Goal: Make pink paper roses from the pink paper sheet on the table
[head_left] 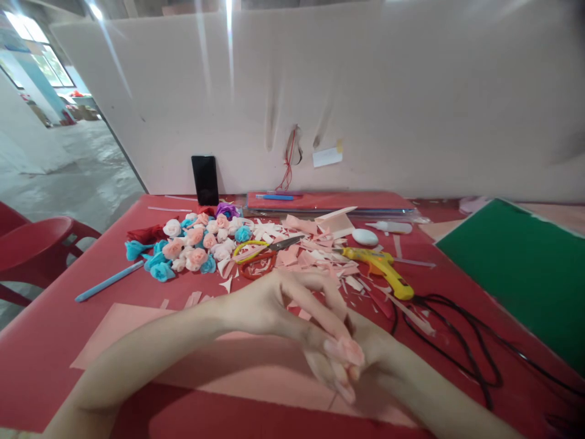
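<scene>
My left hand (292, 305) reaches across from the left, thumb and fingers pinched on a small pink paper flower (353, 352). Against it from the lower right comes my right hand (372, 344), its fingers closed about the same flower and partly hidden behind the left. Both hands are over a large pink paper sheet (219, 366) lying on the red table (36, 347). Just beyond them lie scissors (265, 251) with yellow and orange-red handles, among pink paper scraps (315, 244). A yellow glue gun (381, 268) rests right of the scraps.
Finished paper flowers (194, 244) are heaped at left, near a blue stick (109, 280). A phone (205, 180) leans on the white partition (411, 91). Black cable (470, 341) loops at right beside a green board (525, 274). A white egg-shaped object (365, 237) and small bottle (393, 227) stand behind.
</scene>
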Available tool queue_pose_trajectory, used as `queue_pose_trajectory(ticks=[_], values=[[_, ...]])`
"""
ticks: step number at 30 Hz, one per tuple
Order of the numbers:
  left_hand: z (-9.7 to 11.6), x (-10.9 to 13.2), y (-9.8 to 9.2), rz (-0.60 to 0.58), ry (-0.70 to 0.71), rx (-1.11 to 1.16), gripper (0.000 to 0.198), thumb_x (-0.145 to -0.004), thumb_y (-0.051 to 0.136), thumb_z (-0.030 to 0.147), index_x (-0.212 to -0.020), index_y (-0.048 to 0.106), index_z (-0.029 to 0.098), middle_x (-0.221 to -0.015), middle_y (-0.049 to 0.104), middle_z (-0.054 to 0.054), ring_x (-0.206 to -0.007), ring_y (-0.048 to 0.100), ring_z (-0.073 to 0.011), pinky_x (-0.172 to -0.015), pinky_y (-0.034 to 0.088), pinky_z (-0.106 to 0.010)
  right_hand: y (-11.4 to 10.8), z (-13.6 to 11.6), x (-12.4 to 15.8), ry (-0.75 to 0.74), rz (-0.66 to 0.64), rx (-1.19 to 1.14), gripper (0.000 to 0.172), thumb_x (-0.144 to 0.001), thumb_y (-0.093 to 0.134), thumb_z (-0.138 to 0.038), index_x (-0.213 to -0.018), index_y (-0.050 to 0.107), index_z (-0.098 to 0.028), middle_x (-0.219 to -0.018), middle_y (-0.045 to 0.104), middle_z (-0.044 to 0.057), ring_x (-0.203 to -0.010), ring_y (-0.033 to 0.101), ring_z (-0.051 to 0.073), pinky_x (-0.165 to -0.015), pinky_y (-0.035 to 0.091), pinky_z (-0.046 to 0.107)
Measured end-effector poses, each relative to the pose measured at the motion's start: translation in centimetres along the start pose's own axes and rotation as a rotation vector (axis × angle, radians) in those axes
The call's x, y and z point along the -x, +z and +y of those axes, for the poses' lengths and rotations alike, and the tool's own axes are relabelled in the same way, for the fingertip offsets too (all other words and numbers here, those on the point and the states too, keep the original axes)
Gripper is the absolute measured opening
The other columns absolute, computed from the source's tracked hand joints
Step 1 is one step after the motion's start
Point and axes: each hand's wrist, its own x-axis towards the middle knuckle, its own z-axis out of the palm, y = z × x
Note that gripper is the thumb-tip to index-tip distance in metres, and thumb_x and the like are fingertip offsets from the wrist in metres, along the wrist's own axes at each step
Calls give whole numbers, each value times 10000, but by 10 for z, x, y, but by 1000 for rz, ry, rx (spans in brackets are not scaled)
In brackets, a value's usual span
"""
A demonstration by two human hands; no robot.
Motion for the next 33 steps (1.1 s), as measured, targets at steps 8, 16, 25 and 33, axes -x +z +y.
queue_pose_trajectory(ticks=[8,16,25,33], values=[[-1,0,-5,-95,46,-35,251,-684,662,68,-751,749,294,-681,544,-1,-736,508,-127,-727,440,-279,2,1,-1,49,-16,-30,174,-589,795,-304,-594,700,-157,-472,581,-33,-417,489,48,-437,398,143],[-6,-3,-17,-119,78,-120,243,-687,681,101,-751,745,326,-687,586,3,-795,501,-142,-826,412,-297,4,17,-3,-94,64,-160,189,-600,787,-338,-565,694,-177,-464,538,-35,-426,459,43,-421,352,133],[5,0,-21,-127,-16,-216,174,-705,668,77,-729,737,234,-769,602,-1,-792,544,-111,-788,455,-245,9,14,2,-147,146,-145,96,-608,768,-279,-625,732,-192,-470,533,-33,-424,417,45,-480,385,189],[33,10,-34,167,-159,-847,137,-817,571,187,-872,693,156,-854,673,-15,-752,580,-93,-694,454,-205,3,-11,1,-200,129,264,54,-714,721,-259,-755,756,-256,-595,658,12,-583,536,95,-566,417,225]])
